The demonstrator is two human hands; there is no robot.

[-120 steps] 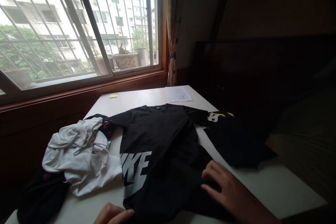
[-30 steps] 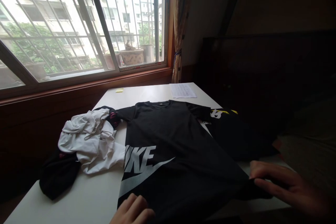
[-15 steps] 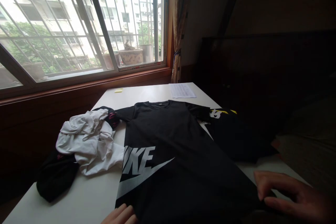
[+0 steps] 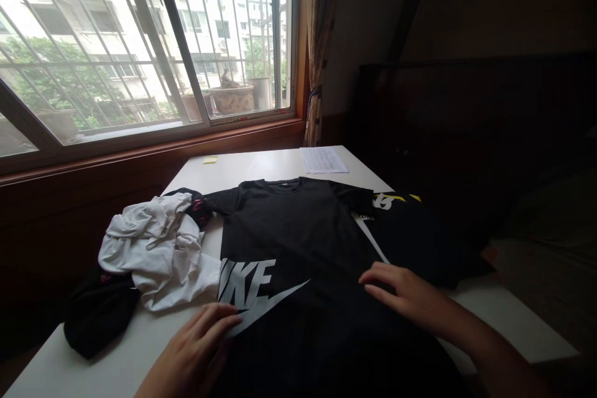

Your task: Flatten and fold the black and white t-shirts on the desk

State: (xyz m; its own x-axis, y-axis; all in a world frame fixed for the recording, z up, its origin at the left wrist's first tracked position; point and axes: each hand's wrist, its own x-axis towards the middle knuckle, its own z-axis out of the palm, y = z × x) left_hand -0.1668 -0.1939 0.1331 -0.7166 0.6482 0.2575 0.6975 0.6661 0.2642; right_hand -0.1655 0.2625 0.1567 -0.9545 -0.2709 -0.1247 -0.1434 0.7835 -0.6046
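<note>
A black T-shirt [image 4: 289,224] with a large silver logo lies spread on the white table [image 4: 153,348], collar toward the window. My left hand [image 4: 208,333] is over the shirt's left side, its fingertips at the silver print, fingers extended. Above the right side of the shirt is my right hand [image 4: 396,289], thumb and fingers apart and nothing between them. Whether it touches the cloth is unclear. The shirt's lower end runs into dark shadow near the bottom of the view.
Left of the shirt, a crumpled white garment [image 4: 158,249] rests on a black one [image 4: 100,317]. Dark clothing [image 4: 415,242] with yellow and white print lies at the right. Printed paper [image 4: 324,160] and a yellow note [image 4: 210,160] are at the table's far end, below the window [image 4: 224,50].
My right hand has let go of the shirt's lower right corner and moved left and up over the cloth. My left hand has moved up onto the logo.
</note>
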